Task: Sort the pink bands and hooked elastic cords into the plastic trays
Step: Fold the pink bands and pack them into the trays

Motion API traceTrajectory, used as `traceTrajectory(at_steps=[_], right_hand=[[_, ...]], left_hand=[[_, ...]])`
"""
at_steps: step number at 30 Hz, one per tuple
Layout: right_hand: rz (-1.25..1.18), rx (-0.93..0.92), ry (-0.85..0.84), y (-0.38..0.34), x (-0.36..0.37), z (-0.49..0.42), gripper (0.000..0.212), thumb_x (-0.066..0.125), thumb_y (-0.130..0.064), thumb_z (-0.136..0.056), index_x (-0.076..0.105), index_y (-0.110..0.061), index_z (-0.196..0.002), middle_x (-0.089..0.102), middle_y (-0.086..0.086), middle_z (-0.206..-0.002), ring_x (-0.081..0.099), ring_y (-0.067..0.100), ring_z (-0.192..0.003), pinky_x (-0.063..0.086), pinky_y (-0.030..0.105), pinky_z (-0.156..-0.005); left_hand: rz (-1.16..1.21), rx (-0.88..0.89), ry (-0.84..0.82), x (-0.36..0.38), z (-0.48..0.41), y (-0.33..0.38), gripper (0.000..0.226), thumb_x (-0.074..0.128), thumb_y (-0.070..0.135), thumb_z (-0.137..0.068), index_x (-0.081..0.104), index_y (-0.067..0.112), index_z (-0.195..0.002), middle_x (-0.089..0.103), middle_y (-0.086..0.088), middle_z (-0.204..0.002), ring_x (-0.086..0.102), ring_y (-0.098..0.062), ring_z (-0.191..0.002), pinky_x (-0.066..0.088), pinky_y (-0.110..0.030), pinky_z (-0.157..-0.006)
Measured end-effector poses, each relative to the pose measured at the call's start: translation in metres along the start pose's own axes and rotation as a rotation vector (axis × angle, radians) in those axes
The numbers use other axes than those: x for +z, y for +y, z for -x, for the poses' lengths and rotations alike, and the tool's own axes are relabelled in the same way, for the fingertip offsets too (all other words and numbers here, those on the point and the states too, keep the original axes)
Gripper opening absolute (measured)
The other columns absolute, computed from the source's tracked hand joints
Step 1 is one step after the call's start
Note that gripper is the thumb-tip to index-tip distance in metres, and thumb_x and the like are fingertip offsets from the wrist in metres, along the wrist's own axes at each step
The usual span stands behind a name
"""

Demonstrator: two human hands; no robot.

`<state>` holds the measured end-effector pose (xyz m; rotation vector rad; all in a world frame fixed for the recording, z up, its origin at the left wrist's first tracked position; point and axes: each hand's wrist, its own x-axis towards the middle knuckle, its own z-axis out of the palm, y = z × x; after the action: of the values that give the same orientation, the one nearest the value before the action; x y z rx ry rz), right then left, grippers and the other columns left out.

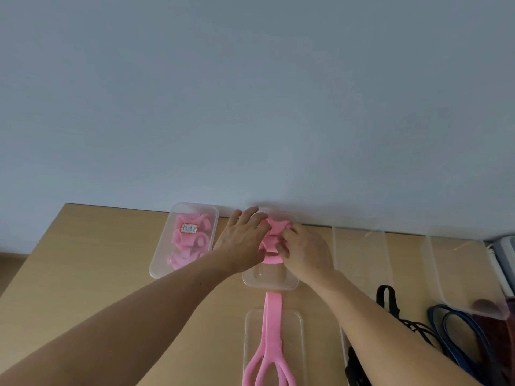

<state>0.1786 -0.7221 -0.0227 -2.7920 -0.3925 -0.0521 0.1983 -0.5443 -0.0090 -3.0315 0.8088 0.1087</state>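
The left hand (245,240) and right hand (303,252) pinch a folded pink band (274,228) over the middle tray (270,284). The labelled tray (156,270) at ten o'clock already holds bands. The long band (273,324) at six and the elastic cords (386,296) at four o'clock seem unsorted.

A light wooden tabletop (97,260) fills the lower part of the view. A plain, pale grey-blue wall (250,93) rises directly behind the tabletop's far edge and takes up the whole upper part. Past the tabletop's left edge shows a strip of darker brown floor (11,271). At the tabletop's far right corner sits a white and grey object (505,260), cropped too much to identify.
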Motion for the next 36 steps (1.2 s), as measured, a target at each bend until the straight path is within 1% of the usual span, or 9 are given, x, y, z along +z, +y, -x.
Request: traceTrajectory(at_steps=[5, 11, 17, 23, 28, 30, 32, 34, 36], right_hand=[[-0.017, 0.009, -0.042, -0.003, -0.007, -0.006, 0.02, 0.051, -0.031, -0.095, 0.066, -0.021, -0.105, 0.06, -0.003, -0.109, 0.061, 0.02, -0.087, 0.043, 0.029, -0.069], [-0.029, 0.033, 0.031, -0.015, -0.036, 0.01, 0.017, 0.057, -0.028, -0.093, 0.067, -0.02, -0.104, 0.059, -0.001, -0.102, 0.059, 0.021, -0.093, 0.043, 0.029, -0.073], [-0.071, 0.105, 0.09, -0.05, -0.053, 0.066, 0.022, 0.059, -0.027, -0.092, 0.068, -0.02, -0.111, 0.061, 0.0, -0.11, 0.058, 0.021, -0.101, 0.046, 0.031, -0.077], [-0.071, 0.211, -0.111, -0.087, -0.029, 0.137, 0.021, 0.053, -0.031, -0.093, 0.064, -0.026, -0.111, 0.055, -0.009, -0.114, 0.057, 0.013, -0.103, 0.044, 0.026, -0.076], [-0.061, 0.259, -0.238, -0.092, -0.021, 0.178, 0.023, 0.051, -0.033, -0.094, 0.061, -0.025, -0.113, 0.057, -0.006, -0.109, 0.058, 0.015, -0.098, 0.049, 0.032, -0.081], [-0.038, 0.24, -0.331, -0.094, -0.022, 0.187, 0.01, 0.052, -0.035, -0.093, 0.059, -0.03, -0.089, 0.055, -0.005, -0.096, 0.057, 0.016, -0.083, 0.051, 0.034, -0.076], [-0.029, 0.232, -0.396, -0.098, -0.016, 0.196, 0.023, 0.052, -0.037, -0.09, 0.047, -0.033, -0.068, 0.054, -0.005, -0.086, 0.056, 0.017, -0.076, 0.053, 0.036, -0.072], [-0.007, 0.255, -0.374, -0.1, -0.009, 0.205, 0.023, 0.049, -0.043, -0.086, 0.055, -0.027, -0.071, 0.057, -0.006, -0.086, 0.057, 0.016, -0.077, 0.05, 0.03, -0.066], [0.007, 0.219, -0.406, -0.099, -0.003, 0.213, 0.02, 0.059, -0.046, -0.08, 0.062, -0.026, -0.082, 0.057, -0.007, -0.095, 0.056, 0.014, -0.081, 0.044, 0.027, -0.066]], left_hand=[[0.042, -0.017, 0.02, -0.006, 0.006, 0.004, 0.048, 0.055, 0.038, -0.086, 0.052, 0.022, -0.131, 0.042, 0.003, -0.147, 0.025, -0.023, -0.142, 0.02, -0.037, -0.111], [0.105, -0.056, 0.035, -0.024, 0.027, 0.008, 0.053, 0.056, 0.04, -0.089, 0.046, 0.025, -0.138, 0.038, 0.004, -0.149, 0.025, -0.021, -0.141, 0.022, -0.036, -0.111], [0.274, -0.066, 0.097, -0.035, 0.08, 0.022, 0.051, 0.057, 0.037, -0.088, 0.05, 0.024, -0.137, 0.041, 0.003, -0.148, 0.03, -0.021, -0.138, 0.024, -0.035, -0.113], [0.399, -0.052, -0.009, -0.015, 0.149, 0.035, 0.055, 0.059, 0.034, -0.088, 0.045, 0.023, -0.141, 0.041, 0.003, -0.147, 0.029, -0.02, -0.138, 0.031, -0.038, -0.111], [0.471, -0.039, -0.14, -0.008, 0.181, 0.048, 0.056, 0.059, 0.031, -0.09, 0.042, 0.023, -0.143, 0.043, 0.0, -0.146, 0.032, -0.021, -0.137, 0.034, -0.037, -0.11], [0.489, -0.041, -0.165, -0.008, 0.186, 0.052, 0.055, 0.058, 0.029, -0.091, 0.042, 0.023, -0.143, 0.045, 0.0, -0.145, 0.034, -0.021, -0.136, 0.035, -0.037, -0.11], [0.487, -0.045, -0.18, -0.008, 0.189, 0.056, 0.053, 0.056, 0.026, -0.092, 0.042, 0.023, -0.143, 0.046, 0.0, -0.144, 0.036, -0.021, -0.135, 0.035, -0.036, -0.109], [0.478, -0.059, -0.195, -0.009, 0.191, 0.059, 0.051, 0.054, 0.024, -0.092, 0.044, 0.024, -0.142, 0.047, 0.001, -0.143, 0.037, -0.02, -0.135, 0.036, -0.036, -0.109], [0.478, -0.085, -0.215, -0.011, 0.191, 0.064, 0.049, 0.053, 0.024, -0.092, 0.045, 0.024, -0.141, 0.047, 0.001, -0.143, 0.037, -0.02, -0.135, 0.036, -0.035, -0.108]])
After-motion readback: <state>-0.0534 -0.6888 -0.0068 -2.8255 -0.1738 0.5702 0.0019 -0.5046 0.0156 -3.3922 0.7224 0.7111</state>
